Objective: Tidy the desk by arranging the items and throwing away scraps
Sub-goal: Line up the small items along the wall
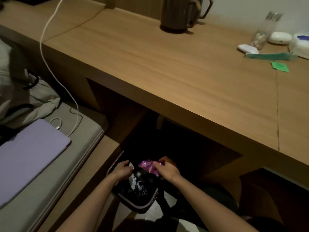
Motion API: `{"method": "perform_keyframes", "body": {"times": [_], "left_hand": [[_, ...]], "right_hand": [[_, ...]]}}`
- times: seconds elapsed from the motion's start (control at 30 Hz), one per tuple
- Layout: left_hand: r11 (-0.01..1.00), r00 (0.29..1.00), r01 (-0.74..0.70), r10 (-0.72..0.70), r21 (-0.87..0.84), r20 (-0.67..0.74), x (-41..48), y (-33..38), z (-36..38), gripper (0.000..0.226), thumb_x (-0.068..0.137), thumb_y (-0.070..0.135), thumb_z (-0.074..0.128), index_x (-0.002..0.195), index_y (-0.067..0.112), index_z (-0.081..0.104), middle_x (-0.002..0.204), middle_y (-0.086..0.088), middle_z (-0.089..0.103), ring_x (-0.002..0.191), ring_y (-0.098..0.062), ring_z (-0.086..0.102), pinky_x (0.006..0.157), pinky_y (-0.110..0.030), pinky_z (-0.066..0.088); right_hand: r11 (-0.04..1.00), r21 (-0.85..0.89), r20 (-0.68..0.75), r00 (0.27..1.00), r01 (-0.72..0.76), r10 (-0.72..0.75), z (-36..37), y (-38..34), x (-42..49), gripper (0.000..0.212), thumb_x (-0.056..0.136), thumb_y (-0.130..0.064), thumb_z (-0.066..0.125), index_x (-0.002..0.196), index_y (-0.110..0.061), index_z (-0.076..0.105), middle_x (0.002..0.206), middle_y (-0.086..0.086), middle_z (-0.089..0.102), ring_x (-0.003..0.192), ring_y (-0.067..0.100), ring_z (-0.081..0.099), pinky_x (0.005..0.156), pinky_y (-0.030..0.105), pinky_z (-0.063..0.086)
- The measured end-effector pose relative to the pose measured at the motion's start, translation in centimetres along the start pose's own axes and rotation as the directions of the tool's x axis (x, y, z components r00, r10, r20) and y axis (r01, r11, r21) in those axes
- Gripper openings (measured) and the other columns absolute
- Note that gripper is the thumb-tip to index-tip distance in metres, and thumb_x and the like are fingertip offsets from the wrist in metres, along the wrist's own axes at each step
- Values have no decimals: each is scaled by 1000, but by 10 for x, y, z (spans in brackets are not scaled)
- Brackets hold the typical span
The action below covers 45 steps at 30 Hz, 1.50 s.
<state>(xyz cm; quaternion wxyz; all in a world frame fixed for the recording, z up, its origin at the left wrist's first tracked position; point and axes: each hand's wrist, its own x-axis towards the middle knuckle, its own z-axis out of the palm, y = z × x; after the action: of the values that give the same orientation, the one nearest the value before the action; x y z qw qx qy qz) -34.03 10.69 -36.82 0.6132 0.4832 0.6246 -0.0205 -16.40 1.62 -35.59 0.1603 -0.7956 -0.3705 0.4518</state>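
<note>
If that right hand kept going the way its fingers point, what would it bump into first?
Probably the white paper scraps inside the dark waste bin. The right hand, pinching a crumpled purple wrapper, points over the bin's opening; the left hand is close beside that line, and depth is unclear.

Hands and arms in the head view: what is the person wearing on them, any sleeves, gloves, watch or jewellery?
Nothing worn shows. The left forearm and right forearm are bare down to the bottom edge of the picture, with no sleeve or cuff in view. The left hand and right hand are ungloved, and no watch, bracelet or ring is visible, though the light is dim.
</note>
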Motion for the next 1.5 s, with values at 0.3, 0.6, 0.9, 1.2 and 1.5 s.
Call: {"method": "perform_keyframes", "body": {"times": [0.3, 0.6, 0.9, 1.2, 1.5], "left_hand": [[893, 959, -271, 284, 359, 16, -28, 21, -7, 45, 98, 23, 46, 141, 12, 36, 108, 0, 60, 80, -7, 57, 68, -16, 45], [524, 594, -756, 801, 392, 76, -183, 97, 5, 27, 93, 23, 54, 116, 36, 57, 103, 24, 64, 99, 16, 56, 81, -4, 43], [261, 286, -948, 949, 181, 133, -311, 200, 41, 30, 91, 28, 52, 119, 35, 59, 106, 19, 68, 98, 0, 63, 84, -17, 50], [269, 272, -961, 961, 62, 40, -273, 303, 112, 26, 91, 28, 56, 117, 26, 61, 108, 4, 67, 97, -10, 63, 65, -12, 50], [158, 199, -809, 980, 566, 12, -188, 383, 179, 39, 93, 32, 51, 130, 22, 53, 130, -2, 56, 119, -21, 40, 99, -41, 39]], "right_hand": [[948, -102, 119, 950, 301, -289, -33, -24, -33, 43, 96, -29, 54, 137, -20, 46, 134, 0, 56, 116, 13, 56, 93, 20, 43], [681, 27, -61, 681, 732, -729, -144, -72, -191, 28, 95, -19, 57, 122, -25, 61, 107, -12, 69, 103, 1, 63, 87, 21, 51], [571, -225, -443, 440, 789, -781, -254, -60, -277, 27, 92, -14, 59, 119, -18, 63, 102, -10, 70, 91, 13, 67, 80, 27, 55], [767, -433, -658, 415, 474, -628, -363, 3, -262, 25, 92, -23, 59, 117, -27, 62, 103, -16, 66, 92, 2, 61, 81, 28, 53], [910, -402, -734, 558, 101, -387, -407, 80, -238, 32, 84, -37, 69, 111, -21, 64, 104, -6, 62, 94, 7, 46, 71, 14, 34]]}}
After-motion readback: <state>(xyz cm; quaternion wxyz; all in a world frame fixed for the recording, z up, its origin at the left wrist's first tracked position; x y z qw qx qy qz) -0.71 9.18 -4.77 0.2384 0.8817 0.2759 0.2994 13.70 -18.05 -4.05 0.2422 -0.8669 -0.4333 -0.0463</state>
